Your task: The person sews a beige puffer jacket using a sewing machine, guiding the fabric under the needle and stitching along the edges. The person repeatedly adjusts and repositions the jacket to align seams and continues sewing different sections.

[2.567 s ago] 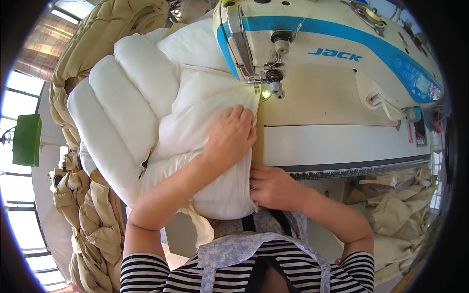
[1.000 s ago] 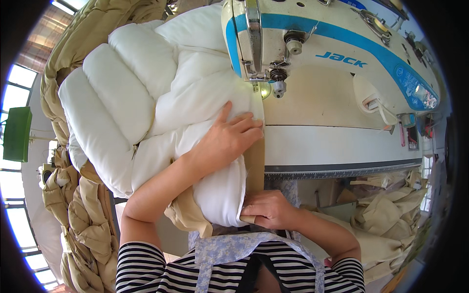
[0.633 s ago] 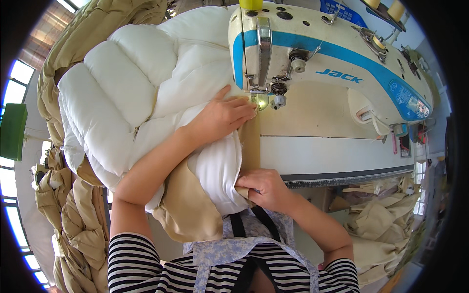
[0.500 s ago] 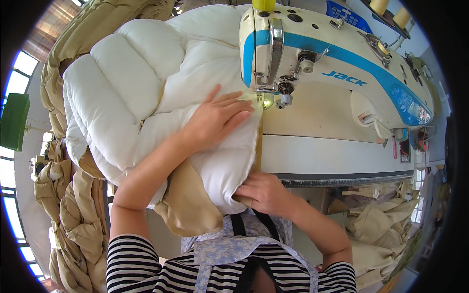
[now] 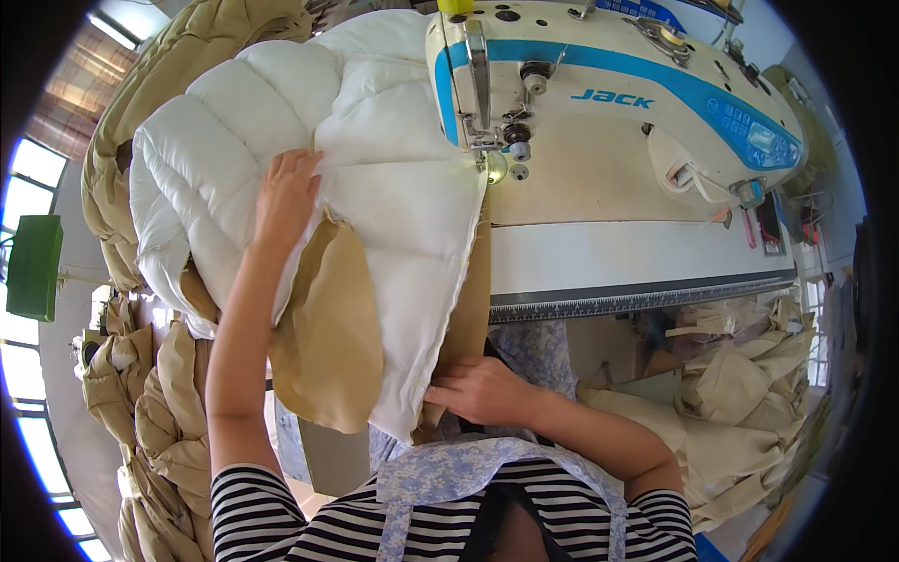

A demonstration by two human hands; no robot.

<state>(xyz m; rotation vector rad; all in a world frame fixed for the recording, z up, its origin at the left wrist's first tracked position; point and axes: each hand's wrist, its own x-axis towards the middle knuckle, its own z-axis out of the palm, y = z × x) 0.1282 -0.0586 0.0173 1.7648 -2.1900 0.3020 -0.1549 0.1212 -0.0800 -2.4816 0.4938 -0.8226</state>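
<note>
A white quilted, padded garment piece with tan backing fabric lies across the sewing machine bed and hangs toward me. Its right edge runs from under the presser foot down to my right hand, which is closed on that edge, white and tan layers together. My left hand rests on the padding left of the needle area, fingers bent but slightly apart. The white and blue sewing machine stands at upper right, with a small light glowing by the needle.
A dark ruler strip runs along the table's front edge. Tan padded pieces are heaped at left, and pale fabric is piled at lower right. A green panel stands at far left, and a blue basket is behind the machine.
My left hand has moved left, away from the needle. My right hand has come down slightly toward me, still on the edge. The garment's edge is straighter, and more tan backing shows.
</note>
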